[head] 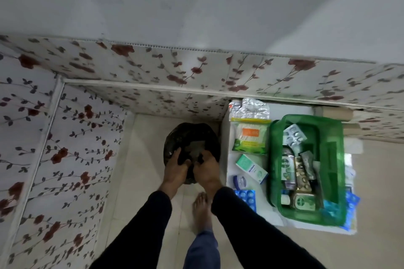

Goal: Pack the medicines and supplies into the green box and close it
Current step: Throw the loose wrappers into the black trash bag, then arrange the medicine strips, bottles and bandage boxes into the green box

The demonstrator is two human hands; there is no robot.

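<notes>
We have both hands down at a black plastic bag (pixel 192 150) on the floor. Our left hand (pixel 176 167) has its fingers curled over the bag's crumpled near edge, gripping it. Our right hand (pixel 206 169) pinches a fold of the same edge just beside it. The green box (pixel 306 168) lies well to the right of our hands on a low white surface (pixel 229 148), lid off, with bottles and blister strips inside. A cotton swab pack (pixel 250 135), a small carton (pixel 251 169) and blue blister strips (pixel 247 196) lie between box and hands.
</notes>
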